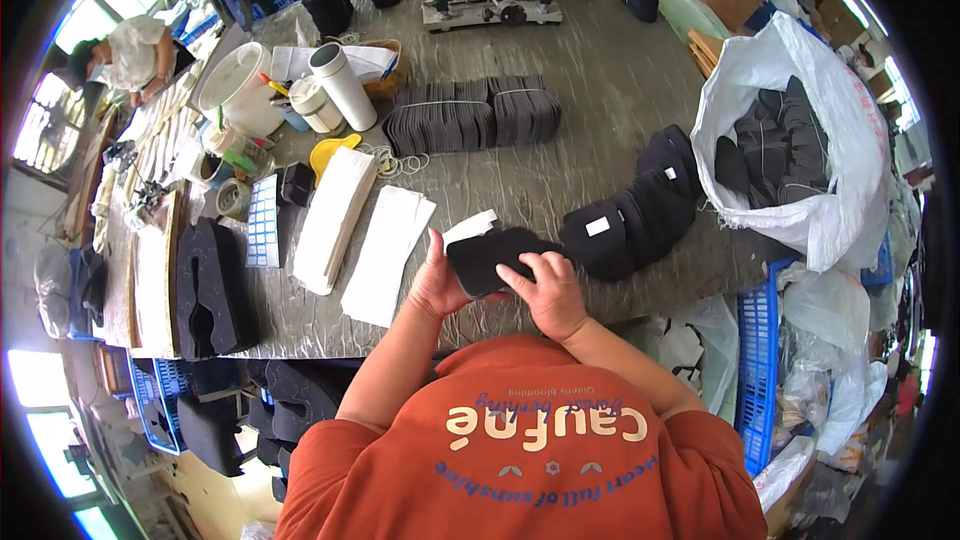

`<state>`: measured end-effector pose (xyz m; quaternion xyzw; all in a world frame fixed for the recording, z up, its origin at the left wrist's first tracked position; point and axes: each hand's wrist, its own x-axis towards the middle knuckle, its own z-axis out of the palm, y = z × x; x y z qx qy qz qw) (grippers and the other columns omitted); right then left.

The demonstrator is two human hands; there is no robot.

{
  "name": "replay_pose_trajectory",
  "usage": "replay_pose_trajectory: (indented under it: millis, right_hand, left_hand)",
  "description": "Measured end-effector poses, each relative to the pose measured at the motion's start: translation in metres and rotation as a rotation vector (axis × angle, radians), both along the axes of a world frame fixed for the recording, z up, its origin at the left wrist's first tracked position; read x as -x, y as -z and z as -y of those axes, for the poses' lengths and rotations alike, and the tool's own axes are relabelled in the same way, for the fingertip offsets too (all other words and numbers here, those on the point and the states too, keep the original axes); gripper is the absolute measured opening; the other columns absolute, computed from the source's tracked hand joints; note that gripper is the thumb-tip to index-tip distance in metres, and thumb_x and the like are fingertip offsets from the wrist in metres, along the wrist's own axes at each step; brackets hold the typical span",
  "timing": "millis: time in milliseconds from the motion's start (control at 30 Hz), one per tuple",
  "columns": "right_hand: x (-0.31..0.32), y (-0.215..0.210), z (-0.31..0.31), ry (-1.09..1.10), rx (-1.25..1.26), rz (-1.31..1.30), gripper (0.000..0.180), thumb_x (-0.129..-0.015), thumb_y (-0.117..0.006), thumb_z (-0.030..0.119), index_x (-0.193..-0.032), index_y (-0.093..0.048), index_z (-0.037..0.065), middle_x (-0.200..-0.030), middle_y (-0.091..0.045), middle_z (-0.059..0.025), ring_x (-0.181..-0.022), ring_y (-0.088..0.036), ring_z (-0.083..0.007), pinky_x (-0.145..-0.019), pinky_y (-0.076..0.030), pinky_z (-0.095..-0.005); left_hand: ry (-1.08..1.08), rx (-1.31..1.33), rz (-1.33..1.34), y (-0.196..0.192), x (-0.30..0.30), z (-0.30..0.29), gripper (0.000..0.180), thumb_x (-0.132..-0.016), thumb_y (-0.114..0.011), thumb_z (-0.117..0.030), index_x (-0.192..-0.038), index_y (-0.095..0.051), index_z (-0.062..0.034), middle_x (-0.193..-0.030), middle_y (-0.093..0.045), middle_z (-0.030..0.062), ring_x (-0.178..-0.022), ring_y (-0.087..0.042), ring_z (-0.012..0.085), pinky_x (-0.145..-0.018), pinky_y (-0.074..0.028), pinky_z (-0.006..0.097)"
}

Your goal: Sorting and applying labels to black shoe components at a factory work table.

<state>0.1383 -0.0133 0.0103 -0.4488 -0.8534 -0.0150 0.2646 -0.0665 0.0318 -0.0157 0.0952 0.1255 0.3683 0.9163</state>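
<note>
A flat black pad (482,262) with rounded corners lies in my hands just above the table's near edge. My left hand (436,283) grips its left end, thumb up along the edge and the other fingers partly hidden beneath. Across its right part, the bent fingers of my right hand (545,290) press on the top face. Right of it, a curved row of overlapping black pads (645,208) rests on the table, two of them bearing small white labels. A white strip (470,227) lies partly behind the held pad.
Left of my hands lie white paper strips (388,255), a thicker white stack (333,220) and a label sheet (263,222). Banded dark pieces (470,115) stand mid-table, with a white flask (342,88) near them. An open white sack (720,120) of dark pieces stands at right.
</note>
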Motion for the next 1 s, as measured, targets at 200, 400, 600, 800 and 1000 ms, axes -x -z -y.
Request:
replay_pose_trajectory:
  millis: [200, 400, 600, 800, 1000]
  right_hand:
    - [0.000, 0.019, 0.023, -0.145, 0.274, -0.147, 0.057, -0.066, -0.075, 0.022, -0.120, -0.058, 0.018, -0.111, -0.047, -0.0088, -0.104, -0.046, -0.0289, -0.091, -0.038, -0.0420]
    - [0.003, 0.030, 0.011, 0.305, 0.418, -0.602, 0.082, -0.061, -0.084, 0.024, -0.131, -0.043, 0.009, -0.131, -0.044, -0.0179, -0.122, -0.039, -0.0397, -0.105, -0.029, -0.0493]
    - [0.019, 0.005, 0.018, 0.152, 0.414, -0.114, 0.076, -0.066, -0.077, 0.012, -0.134, -0.043, 0.016, -0.110, -0.055, -0.0086, -0.110, -0.050, -0.0271, -0.094, -0.037, -0.0432]
    - [0.030, 0.025, 0.028, 0.245, 0.449, -0.091, 0.087, -0.062, -0.078, 0.016, -0.138, -0.036, 0.016, -0.117, -0.049, -0.0074, -0.110, -0.046, -0.0288, -0.092, -0.034, -0.0448]
    - [0.041, 0.021, 0.022, 0.267, 0.311, -0.124, 0.082, -0.062, -0.076, 0.013, -0.134, -0.038, 0.013, -0.114, -0.047, -0.0092, -0.111, -0.043, -0.0299, -0.095, -0.031, -0.0478]
  left_hand:
    - [0.073, -0.326, -0.826, 0.013, 0.025, -0.003, 0.062, -0.074, -0.070, 0.003, -0.132, -0.049, -0.0058, -0.125, -0.058, 0.0079, -0.109, -0.057, 0.0185, -0.097, -0.045, 0.031]
    - [0.085, -0.581, -0.883, -0.002, 0.030, 0.012, 0.052, -0.072, -0.063, 0.013, -0.121, -0.061, -0.0036, -0.114, -0.065, 0.0045, -0.104, -0.059, 0.0130, -0.094, -0.045, 0.028]
    - [0.010, -0.869, -1.077, 0.010, 0.038, 0.010, 0.089, -0.063, -0.074, 0.010, -0.141, -0.035, -0.0058, -0.136, -0.049, 0.0110, -0.129, -0.042, 0.0201, -0.105, -0.037, 0.034]
    - [-0.089, -1.039, -1.164, 0.025, 0.025, 0.025, 0.104, -0.058, -0.088, -0.015, -0.143, -0.030, -0.0045, -0.141, -0.042, 0.0140, -0.130, -0.039, 0.0246, -0.108, -0.031, 0.035]
    - [-0.176, -0.963, -1.033, 0.037, 0.012, 0.026, 0.070, -0.086, -0.062, -0.044, -0.138, -0.037, -0.0019, -0.133, -0.048, 0.0158, -0.121, -0.047, 0.0238, -0.102, -0.036, 0.035]
